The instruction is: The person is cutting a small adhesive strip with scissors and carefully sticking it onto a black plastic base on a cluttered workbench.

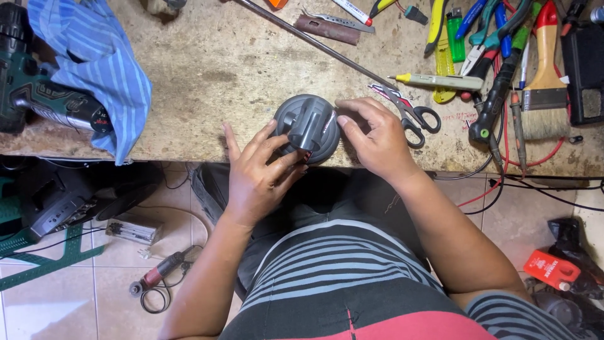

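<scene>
At the bench edge, mid-frame, the left hand (255,173) and right hand (377,138) close loosely around a round grey plastic housing (308,126) — steadying it from both sides. Beyond, right, black-handled scissors (412,113) lie — within reach.

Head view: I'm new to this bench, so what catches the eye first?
A round grey part sits at the bench's near edge, gripped by the left hand and right hand. Right of it lie scissors and a heap of tools with a paintbrush; a blue striped cloth lies far left.
</scene>
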